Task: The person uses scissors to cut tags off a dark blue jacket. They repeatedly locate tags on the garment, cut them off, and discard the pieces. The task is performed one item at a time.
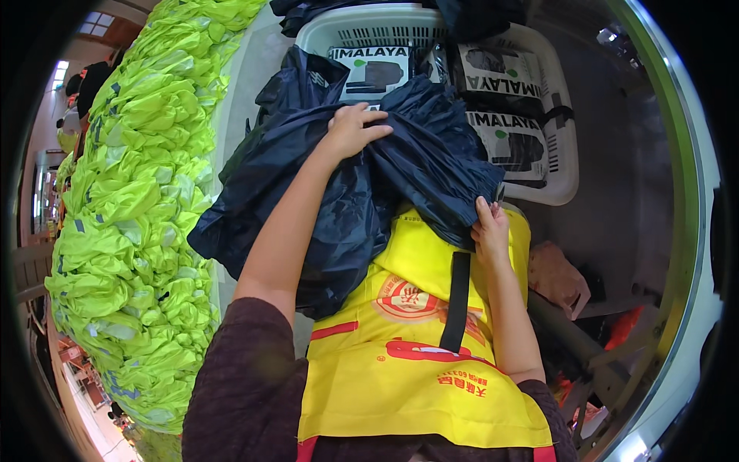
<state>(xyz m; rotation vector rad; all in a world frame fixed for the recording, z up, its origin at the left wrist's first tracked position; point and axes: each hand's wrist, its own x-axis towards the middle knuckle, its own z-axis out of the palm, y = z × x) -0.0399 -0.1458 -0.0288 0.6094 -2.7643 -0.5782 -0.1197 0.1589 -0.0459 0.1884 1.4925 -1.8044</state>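
A dark navy garment (339,192) of thin shiny fabric lies bunched across my lap and the table edge. My left hand (352,128) grips a fold near its top, fingers curled into the cloth. My right hand (489,228) pinches its lower right edge, just above my yellow apron (416,362). Beyond the garment stands a white plastic basket (562,165) holding several flat packed garments in clear bags with white labels (512,142).
A long heap of neon yellow-green vests with grey reflective strips (138,208) fills the left side. Other people stand far off at the upper left. A brown object (558,277) and grey metal frame parts lie at the lower right.
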